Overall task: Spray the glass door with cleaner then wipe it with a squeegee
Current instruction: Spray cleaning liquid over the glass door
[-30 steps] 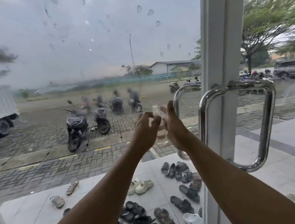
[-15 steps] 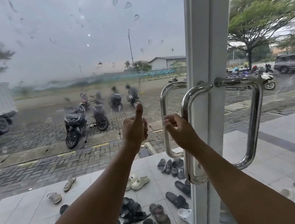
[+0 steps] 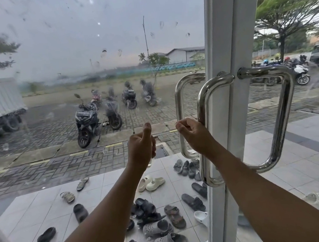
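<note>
The glass door (image 3: pixel 68 44) fills the left of the view, streaked and dotted with droplets, hazy across its upper half. My left hand (image 3: pixel 140 148) is held up in front of the glass as a fist with the thumb raised. The bottom of a small clear bottle (image 3: pixel 150 164) shows under its fingers. My right hand (image 3: pixel 193 135) has its fingers curled and pinched together, with nothing visible in them. It sits right beside the chrome door handle (image 3: pixel 201 106). No squeegee is in view.
A white door frame (image 3: pixel 223 39) stands right of the hands, with a second chrome handle (image 3: pixel 284 111) on the right pane. Outside, several sandals and shoes (image 3: pixel 157 228) lie on the tiled step, with parked motorbikes (image 3: pixel 87 120) beyond.
Both hands were together around the small bottle a second ago. They have parted: the left keeps the bottle with thumb raised, the right has shifted toward the handle.
</note>
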